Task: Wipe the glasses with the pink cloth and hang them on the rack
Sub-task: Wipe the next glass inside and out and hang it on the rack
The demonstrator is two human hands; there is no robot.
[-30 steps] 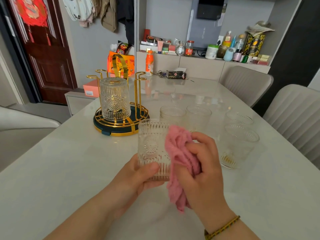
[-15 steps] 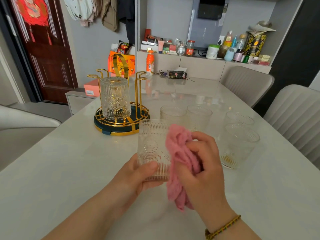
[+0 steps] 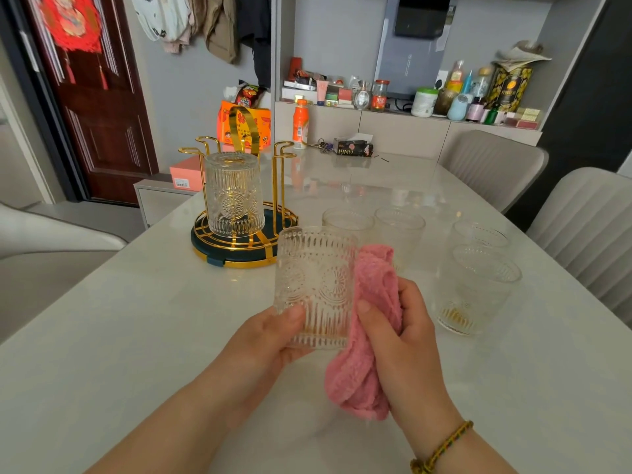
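The held glass (image 3: 314,285) is upright and raised above the table (image 3: 136,336), in front of the body. The left hand (image 3: 270,340) grasps its lower part: the thumb lies across the front wall near the base, and the other fingers curl round the back, mostly hidden. The pink cloth (image 3: 372,278) lies against the right side of the glass, from near the rim to below the base. The right hand (image 3: 400,336) clenches the cloth, with the thumb on its front face and the fingers folded over it. Behind and to the left stands the gold rack (image 3: 236,263), with one inverted glass (image 3: 234,196) on a prong. Four glasses (image 3: 475,289) stand upright on the table to the right.
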